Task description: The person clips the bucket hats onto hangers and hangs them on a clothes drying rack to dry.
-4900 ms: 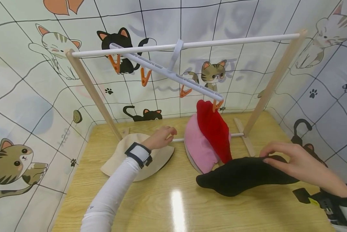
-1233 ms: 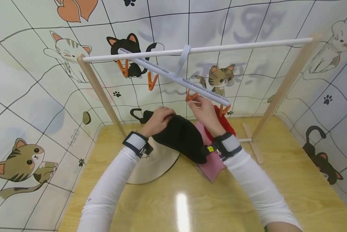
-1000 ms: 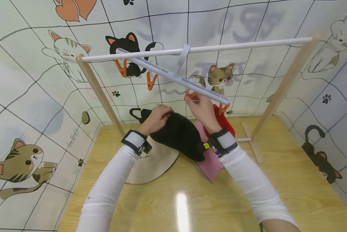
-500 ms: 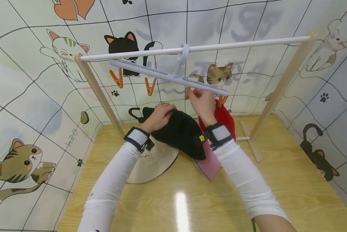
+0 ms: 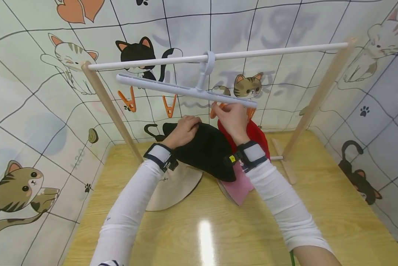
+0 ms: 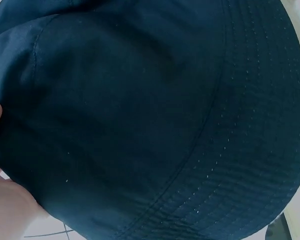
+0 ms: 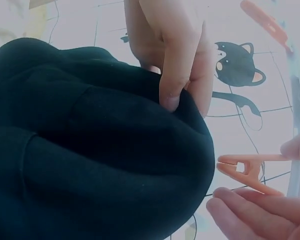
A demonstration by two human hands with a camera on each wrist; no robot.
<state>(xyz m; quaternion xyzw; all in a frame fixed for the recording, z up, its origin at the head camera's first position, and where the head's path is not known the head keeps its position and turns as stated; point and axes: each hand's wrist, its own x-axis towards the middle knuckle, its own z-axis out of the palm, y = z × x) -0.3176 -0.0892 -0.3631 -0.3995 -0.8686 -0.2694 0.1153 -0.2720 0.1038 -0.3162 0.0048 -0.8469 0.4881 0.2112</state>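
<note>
My left hand (image 5: 184, 132) pinches the crown edge of a black bucket hat (image 5: 207, 151), its stitched brim (image 6: 250, 125) hanging down to the right. In the right wrist view, the left thumb and fingers fold over the cloth. My right hand (image 5: 233, 120) holds an orange clip (image 7: 247, 170) under the lilac hanger (image 5: 165, 87), thumb on one handle and fingers below the other. The clip's tips point at the edge of the black hat, a small gap apart. A red hat (image 5: 257, 138) hangs from the end clip, partly behind my right hand.
A white rail (image 5: 279, 51) on wooden posts carries the hanger. Two more orange clips (image 5: 129, 100) dangle on its left half. On the table (image 5: 172, 236) lie a beige hat (image 5: 175, 190) and a pink hat (image 5: 239, 188), both partly covered by the black one.
The black hat went from my right hand at the right to my left hand at the middle. My right hand took hold of the clip. The hanger's left end swung lower and nearer.
</note>
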